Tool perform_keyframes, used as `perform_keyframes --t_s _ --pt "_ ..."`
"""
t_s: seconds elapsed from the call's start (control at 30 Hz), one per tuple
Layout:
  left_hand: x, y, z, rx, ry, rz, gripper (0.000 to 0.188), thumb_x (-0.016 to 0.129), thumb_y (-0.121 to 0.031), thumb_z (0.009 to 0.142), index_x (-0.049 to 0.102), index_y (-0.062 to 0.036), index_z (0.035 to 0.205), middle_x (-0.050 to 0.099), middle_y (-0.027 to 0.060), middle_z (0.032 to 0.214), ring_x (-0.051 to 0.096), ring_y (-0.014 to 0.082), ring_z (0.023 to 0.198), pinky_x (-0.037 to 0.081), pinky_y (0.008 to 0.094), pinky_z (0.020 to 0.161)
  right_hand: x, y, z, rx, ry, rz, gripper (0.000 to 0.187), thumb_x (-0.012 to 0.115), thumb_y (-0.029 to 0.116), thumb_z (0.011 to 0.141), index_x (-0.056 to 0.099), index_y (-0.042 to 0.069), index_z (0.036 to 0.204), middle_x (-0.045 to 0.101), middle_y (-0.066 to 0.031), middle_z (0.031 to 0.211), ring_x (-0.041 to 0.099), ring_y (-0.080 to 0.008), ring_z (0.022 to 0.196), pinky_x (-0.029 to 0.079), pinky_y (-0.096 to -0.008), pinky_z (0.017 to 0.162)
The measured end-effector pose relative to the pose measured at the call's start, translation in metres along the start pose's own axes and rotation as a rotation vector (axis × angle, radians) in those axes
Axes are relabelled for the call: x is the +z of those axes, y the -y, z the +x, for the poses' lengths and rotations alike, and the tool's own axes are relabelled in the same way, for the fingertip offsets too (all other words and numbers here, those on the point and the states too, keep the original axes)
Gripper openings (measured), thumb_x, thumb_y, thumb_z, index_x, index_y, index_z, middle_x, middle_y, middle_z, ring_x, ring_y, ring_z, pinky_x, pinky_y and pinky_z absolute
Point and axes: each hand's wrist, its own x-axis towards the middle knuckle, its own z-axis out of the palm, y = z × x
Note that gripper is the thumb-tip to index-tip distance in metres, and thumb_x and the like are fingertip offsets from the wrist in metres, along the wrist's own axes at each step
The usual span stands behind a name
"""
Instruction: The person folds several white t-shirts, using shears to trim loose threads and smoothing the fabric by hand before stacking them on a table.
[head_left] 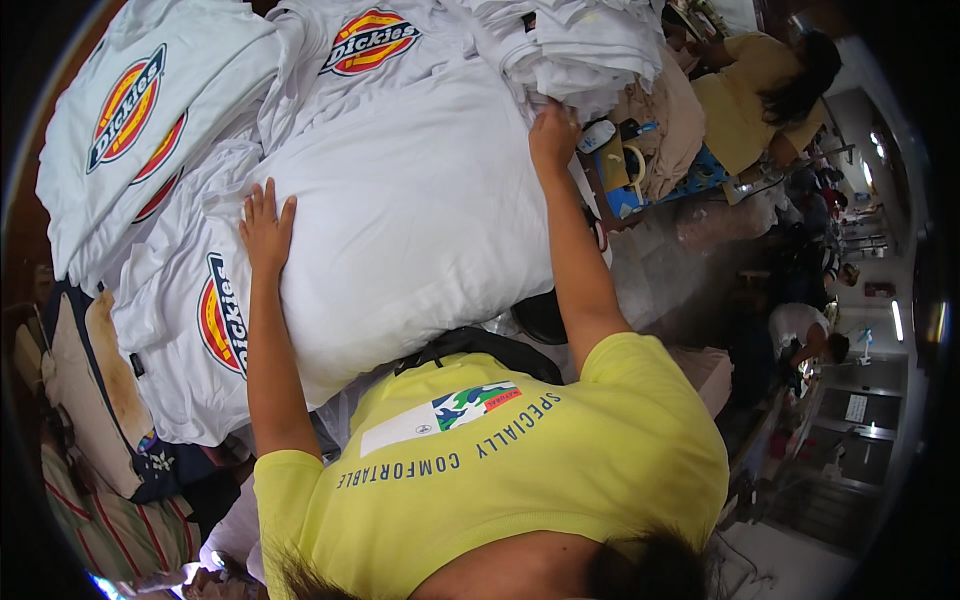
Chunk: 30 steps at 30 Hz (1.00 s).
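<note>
A white T-shirt [410, 210] is spread in front of me, its plain side up and its near edge hanging close to my body. My left hand [267, 230] lies flat on the shirt's left side, fingers apart. At the far right edge, my right hand [554, 137] has its fingers bent together on the white cloth, partly hidden beside a folded white pile [585, 60]. More white T-shirts with a red, yellow and dark oval print lie around, including a printed shirt [215, 315] under my left forearm and a stack [150, 130] at the far left.
To the right are beige cloth [665, 130], a tape roll [635, 165] and a blue box [622, 198]. A person in a tan top [750, 90] sits beyond them. Bags [110, 390] stand at left; other people work farther right.
</note>
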Motion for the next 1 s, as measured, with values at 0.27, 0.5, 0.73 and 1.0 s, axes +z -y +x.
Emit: perform_keyframes --t_s 0.27,0.5,0.73,1.0 --pt "0.003 -0.001 0.003 0.028 -0.036 0.004 0.058 0.040 -0.049 0.086 0.031 -0.0190 0.135 0.025 0.0120 0.142 0.020 0.0299 0.131 0.014 0.0496 0.104 0.003 -0.061 -0.017 -0.097 -0.267 -0.300 0.036 0.056 0.020 0.079 0.052 0.006 0.112 0.052 -0.0141 0.113 0.050 -0.0323 0.101 0.039 -0.0427 0.086" --pt "-0.048 -0.018 -0.072 0.122 -0.430 -0.028 0.043 0.058 -0.021 0.080 0.049 -0.0092 0.121 0.040 0.0178 0.129 0.038 0.0342 0.117 0.027 0.0434 0.097 -0.075 -0.054 -0.139 -0.062 -0.025 0.312 0.017 0.058 0.013 0.081 0.055 0.001 0.093 0.059 -0.0110 0.074 0.058 -0.0216 0.065 0.045 -0.0309 0.062" --pt "-0.004 0.029 -0.282 -0.190 -0.524 -0.007 0.037 0.050 -0.020 0.088 0.046 0.0028 0.117 0.044 0.0202 0.119 0.043 0.0311 0.108 0.033 0.0391 0.091 -0.028 -0.130 -0.285 0.433 0.165 0.769 0.036 0.063 0.014 0.079 0.051 0.003 0.111 0.058 -0.0064 0.100 0.055 -0.0123 0.083 0.044 -0.0269 0.077" --pt "0.052 0.038 -0.344 -0.611 -0.178 -1.262 0.028 0.058 -0.016 0.085 0.049 -0.0029 0.108 0.055 0.0028 0.095 0.049 0.0072 0.082 0.038 0.0210 0.073 -0.016 -0.131 -0.275 0.467 0.544 1.075 0.043 0.065 0.011 0.078 0.049 0.000 0.116 0.055 -0.0062 0.111 0.049 -0.0135 0.102 0.036 -0.0266 0.090"
